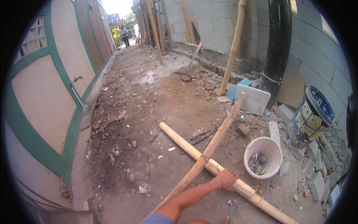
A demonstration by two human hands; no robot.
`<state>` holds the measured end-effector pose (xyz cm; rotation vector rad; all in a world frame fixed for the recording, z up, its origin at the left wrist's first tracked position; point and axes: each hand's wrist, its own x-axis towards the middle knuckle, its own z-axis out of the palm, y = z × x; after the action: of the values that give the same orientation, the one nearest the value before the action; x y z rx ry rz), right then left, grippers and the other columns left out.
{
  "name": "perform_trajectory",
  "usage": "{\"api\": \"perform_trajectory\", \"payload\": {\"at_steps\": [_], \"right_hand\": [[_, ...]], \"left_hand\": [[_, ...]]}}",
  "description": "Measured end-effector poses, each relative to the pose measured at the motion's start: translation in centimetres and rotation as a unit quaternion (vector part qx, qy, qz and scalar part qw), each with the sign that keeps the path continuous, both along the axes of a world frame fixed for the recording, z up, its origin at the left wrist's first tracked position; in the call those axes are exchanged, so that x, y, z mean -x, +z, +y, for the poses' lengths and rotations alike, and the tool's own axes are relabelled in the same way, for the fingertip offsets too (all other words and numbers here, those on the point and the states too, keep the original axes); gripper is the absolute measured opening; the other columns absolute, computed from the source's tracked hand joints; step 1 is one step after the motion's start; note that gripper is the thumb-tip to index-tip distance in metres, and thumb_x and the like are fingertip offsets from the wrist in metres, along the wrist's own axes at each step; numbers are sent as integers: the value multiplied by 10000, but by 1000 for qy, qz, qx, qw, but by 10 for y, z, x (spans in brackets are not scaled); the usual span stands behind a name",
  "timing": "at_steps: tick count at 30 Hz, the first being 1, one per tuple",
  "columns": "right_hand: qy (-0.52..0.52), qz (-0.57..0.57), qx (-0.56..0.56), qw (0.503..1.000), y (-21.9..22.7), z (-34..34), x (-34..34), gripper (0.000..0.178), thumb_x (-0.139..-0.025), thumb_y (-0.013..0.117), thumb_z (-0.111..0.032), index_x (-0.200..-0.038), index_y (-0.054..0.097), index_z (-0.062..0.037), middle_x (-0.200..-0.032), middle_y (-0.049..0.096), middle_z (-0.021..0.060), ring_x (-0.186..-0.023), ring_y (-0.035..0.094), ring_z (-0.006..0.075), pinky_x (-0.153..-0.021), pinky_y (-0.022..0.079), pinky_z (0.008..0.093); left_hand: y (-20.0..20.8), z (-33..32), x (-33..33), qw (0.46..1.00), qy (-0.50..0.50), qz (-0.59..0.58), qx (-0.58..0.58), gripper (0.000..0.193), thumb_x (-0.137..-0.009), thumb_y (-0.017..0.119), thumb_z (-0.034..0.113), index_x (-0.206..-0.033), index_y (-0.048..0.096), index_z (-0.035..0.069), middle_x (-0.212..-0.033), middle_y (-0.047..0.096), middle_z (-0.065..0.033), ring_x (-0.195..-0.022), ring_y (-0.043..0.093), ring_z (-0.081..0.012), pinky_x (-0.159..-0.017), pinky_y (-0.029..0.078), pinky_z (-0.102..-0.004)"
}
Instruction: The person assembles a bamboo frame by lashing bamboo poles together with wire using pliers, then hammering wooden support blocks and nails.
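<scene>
Two pale bamboo poles lie crossed on the dirt. One pole [182,141] runs from the upper left to the lower right, and the other pole [225,125] slants from the lower left toward the grey wall. Dark wire or cord [204,157] binds them at the crossing. My left hand [226,179], below a bracelet on the wrist, is wrapped round the first pole just right of the binding. At the bottom edge, mostly cut off, my right hand [228,221] grips a hammer [232,207] with a green handle and a metal head.
Orange-handled pliers or cutters [203,135] lie near the crossing. A whitish bucket [263,158] with small metal items stands at right, beyond it a paint-stained pail [311,115]. Rubble and blocks [317,186] line the grey wall. A person [125,36] stands far down the passage.
</scene>
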<state>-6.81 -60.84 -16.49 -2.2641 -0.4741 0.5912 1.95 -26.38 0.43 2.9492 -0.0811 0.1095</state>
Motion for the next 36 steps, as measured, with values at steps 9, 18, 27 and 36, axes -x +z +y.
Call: {"api": "perform_trajectory", "payload": {"at_steps": [9,18,27,36], "right_hand": [[-126,-270,89,950,104,32,-48,354,-982,663,-336,-982,655,17,-990,663,211,-930,642,414,-858,500,498],[-23,-388,-98,916,374,139,-257,214,-990,659,-217,-985,662,-3,-818,686,143,-732,681,283,-701,543,395],[485,-360,307,735,365,115,-232,348,-891,713,-319,-1019,665,2,-885,663,187,-847,696,372,-790,559,490],[493,-388,198,753,276,146,-182,653,-898,720,-481,-1263,618,51,-1209,605,206,-1133,613,329,-944,517,414]], "left_hand": [[6,-4,-11,999,22,27,5,745,-674,849,605,-1150,677,58,-1105,722,-137,-1068,689,-318,-966,508,-444],[29,-14,39,943,123,-286,114,672,-764,861,444,-1267,642,55,-1240,681,-147,-1193,624,-334,-1101,418,-464],[7,-21,121,773,419,-199,434,437,-879,816,296,-1154,680,-15,-1061,736,-196,-985,721,-345,-872,561,-430],[37,30,94,827,469,-294,-101,549,-970,686,360,-1336,543,-23,-1064,703,-242,-987,686,-415,-845,540,-517]]}}
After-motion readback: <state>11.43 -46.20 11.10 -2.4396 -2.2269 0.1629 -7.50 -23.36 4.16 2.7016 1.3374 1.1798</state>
